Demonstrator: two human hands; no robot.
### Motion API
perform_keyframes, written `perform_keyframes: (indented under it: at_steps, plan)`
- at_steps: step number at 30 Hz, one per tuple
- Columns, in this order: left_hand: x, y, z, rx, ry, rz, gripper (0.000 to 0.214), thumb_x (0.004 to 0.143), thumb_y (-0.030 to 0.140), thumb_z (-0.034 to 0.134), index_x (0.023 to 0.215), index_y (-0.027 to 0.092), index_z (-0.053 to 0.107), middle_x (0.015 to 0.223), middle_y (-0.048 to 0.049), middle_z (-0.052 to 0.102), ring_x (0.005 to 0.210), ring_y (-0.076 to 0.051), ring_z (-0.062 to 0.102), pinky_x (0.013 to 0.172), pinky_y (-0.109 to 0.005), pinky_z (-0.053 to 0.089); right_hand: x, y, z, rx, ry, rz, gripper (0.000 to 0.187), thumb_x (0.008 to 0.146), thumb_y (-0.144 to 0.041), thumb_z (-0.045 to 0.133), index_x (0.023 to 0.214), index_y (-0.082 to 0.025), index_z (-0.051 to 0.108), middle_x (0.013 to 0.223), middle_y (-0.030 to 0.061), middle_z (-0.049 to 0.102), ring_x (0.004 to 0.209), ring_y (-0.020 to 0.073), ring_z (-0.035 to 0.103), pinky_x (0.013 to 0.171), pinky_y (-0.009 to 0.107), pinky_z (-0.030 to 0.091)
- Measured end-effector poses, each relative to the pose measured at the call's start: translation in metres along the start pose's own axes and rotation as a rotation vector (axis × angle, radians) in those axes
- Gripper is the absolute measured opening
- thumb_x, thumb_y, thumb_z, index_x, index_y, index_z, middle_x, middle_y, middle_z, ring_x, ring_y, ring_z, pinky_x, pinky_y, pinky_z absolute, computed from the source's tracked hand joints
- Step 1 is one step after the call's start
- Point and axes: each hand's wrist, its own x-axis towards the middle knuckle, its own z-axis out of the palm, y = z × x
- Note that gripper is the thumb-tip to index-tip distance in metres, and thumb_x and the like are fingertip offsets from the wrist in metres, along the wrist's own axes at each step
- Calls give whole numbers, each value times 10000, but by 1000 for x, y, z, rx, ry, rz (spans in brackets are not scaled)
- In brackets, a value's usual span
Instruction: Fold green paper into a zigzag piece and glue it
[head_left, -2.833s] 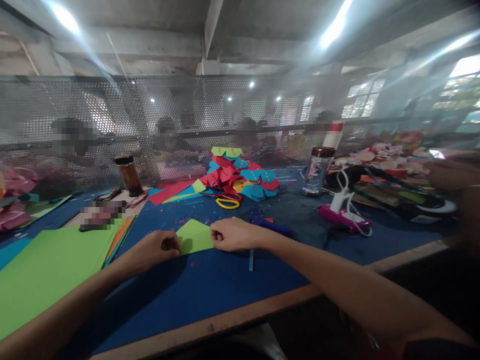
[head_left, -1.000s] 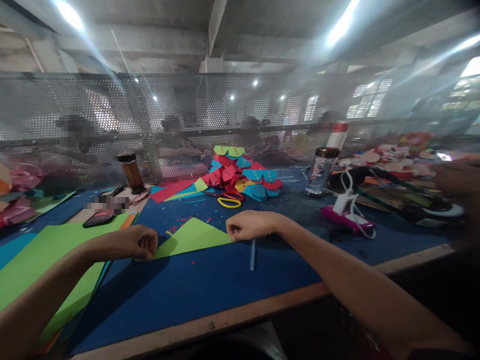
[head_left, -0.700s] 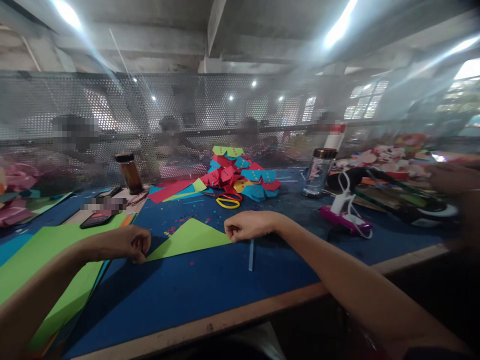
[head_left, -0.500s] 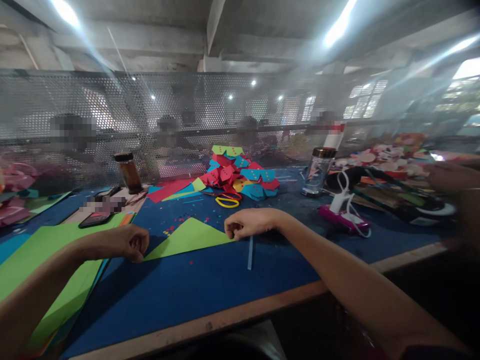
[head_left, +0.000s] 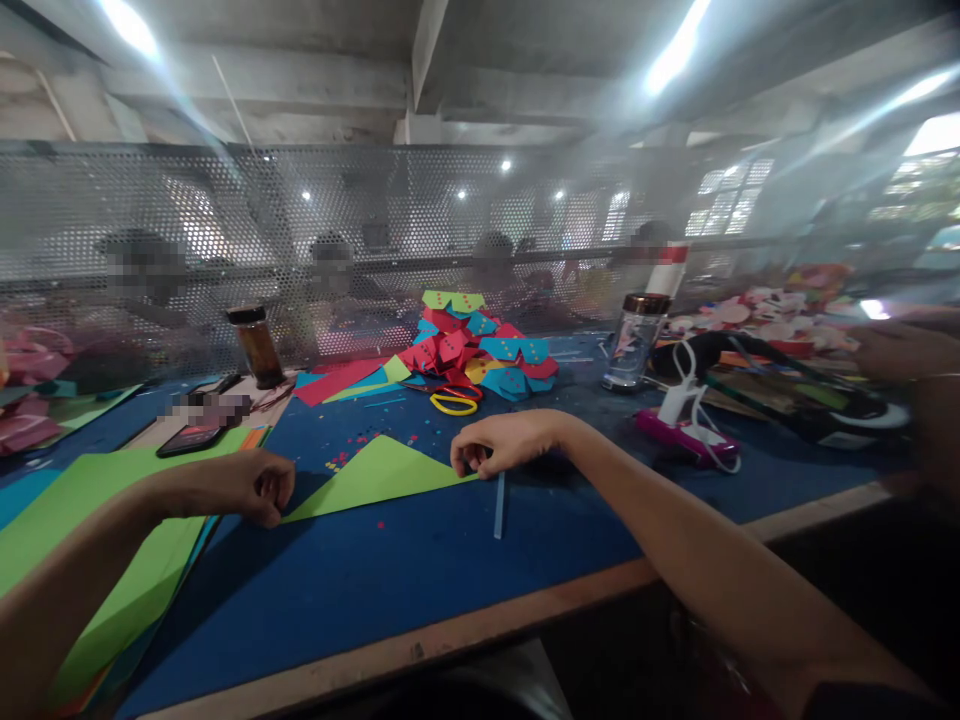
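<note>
A light green sheet of paper [head_left: 382, 474], folded into a triangle, lies on the blue tabletop [head_left: 345, 580] with its peak pointing away from me. At its left corner, my left hand [head_left: 264, 485] is closed, thumb and fingers curled on the tip. My right hand [head_left: 501, 443] pinches near the right corner, fingers bent down against the paper. A narrow pale strip [head_left: 499, 508] rests on the table just below my right hand. Red and yellow paper dots [head_left: 341, 460] are scattered behind the triangle.
A stack of green sheets [head_left: 97, 540] lies under my left forearm. Behind are scissors [head_left: 454, 402], a heap of cut coloured paper [head_left: 480, 350], a dark bottle [head_left: 256, 348] and a clear bottle [head_left: 634, 342]. A purple power strip [head_left: 686, 440] sits right; another person's hand [head_left: 900, 350] is beyond.
My right hand has slid very slightly, and a bit more of the triangle's right corner shows under it. My left hand has shifted a little left at its corner.
</note>
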Motion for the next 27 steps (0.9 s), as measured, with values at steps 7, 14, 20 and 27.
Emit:
perform_keyframes:
  at_steps: [7, 14, 20, 27]
  plan:
    - [1, -2, 0, 36, -7, 17, 159, 679, 315, 637, 782, 193, 627, 747, 15, 625, 758, -193, 590, 657, -244, 410, 15, -18, 16, -45, 315, -143, 192, 825, -301, 690, 940, -149, 671, 949, 55, 628, 862, 169, 586, 769, 261, 447]
    - [-4, 1, -3, 29, -4, 48, 155, 695, 305, 653, 790, 187, 626, 766, 12, 631, 771, -186, 591, 674, -245, 423, 39, -20, 42, -74, 375, -168, 162, 826, -270, 712, 923, -148, 669, 914, 45, 626, 827, 162, 582, 727, 257, 439]
    - [2, 16, 6, 50, 182, 99, 170, 766, 351, 626, 828, 195, 650, 793, 6, 659, 804, -187, 594, 728, -262, 435, 41, -18, 44, -113, 412, -167, 100, 845, -225, 681, 903, -144, 673, 889, 42, 637, 808, 157, 590, 720, 253, 433]
    - [20, 42, 38, -47, 338, 294, 134, 819, 326, 625, 870, 203, 647, 849, 10, 658, 804, -166, 593, 751, -277, 460, 39, -20, 46, -177, 463, -205, 78, 860, -214, 657, 898, -146, 666, 873, 39, 644, 804, 152, 588, 727, 248, 431]
